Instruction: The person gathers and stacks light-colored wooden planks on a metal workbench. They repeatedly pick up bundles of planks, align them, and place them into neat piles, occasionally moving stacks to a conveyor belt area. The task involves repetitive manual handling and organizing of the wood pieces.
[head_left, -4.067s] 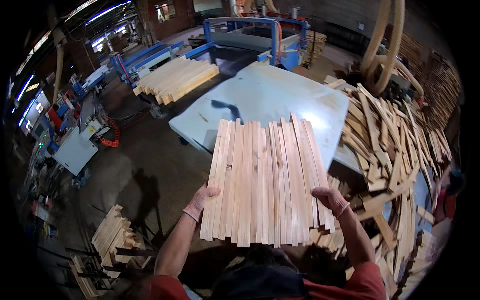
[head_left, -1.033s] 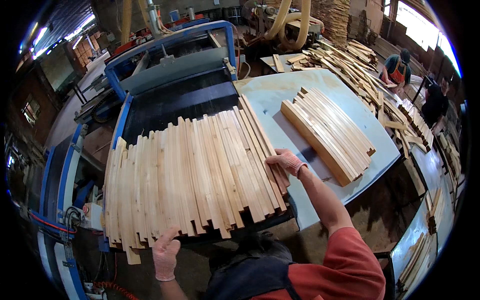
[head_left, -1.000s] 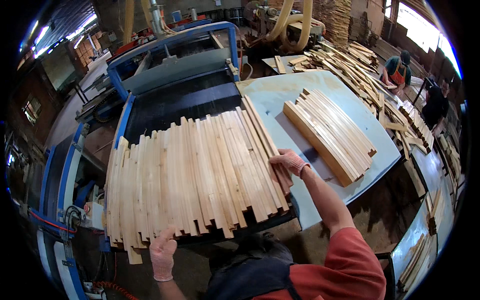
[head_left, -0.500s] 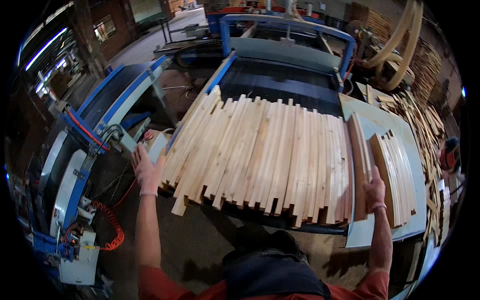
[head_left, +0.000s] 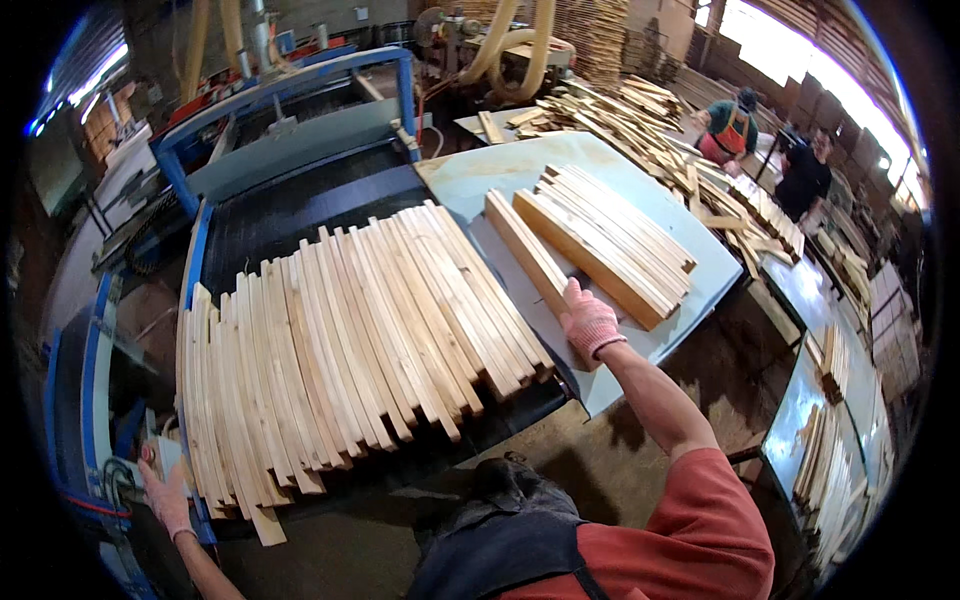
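Observation:
A wide row of pale wooden slats (head_left: 350, 340) lies side by side on the dark bed of a blue-framed machine (head_left: 290, 190). My left hand (head_left: 165, 495), in a pink glove, rests at the near left end of the row, by the outermost slats. My right hand (head_left: 590, 320), also gloved, grips the near end of a single slat (head_left: 525, 250) lying on the light blue table (head_left: 690, 300). Right of that slat sits a stack of slats (head_left: 610, 235) on the same table.
Heaps of loose slats (head_left: 640, 120) lie beyond the table. Two other people (head_left: 730, 125) stand at the far right by more wood piles. Yellow ducts (head_left: 500, 40) hang at the back. Further slat stacks (head_left: 830, 450) sit at the right.
The slat row now rests on the machine bed. My right hand has left its right end and taken one slat on the blue table. My left hand stays at the left end.

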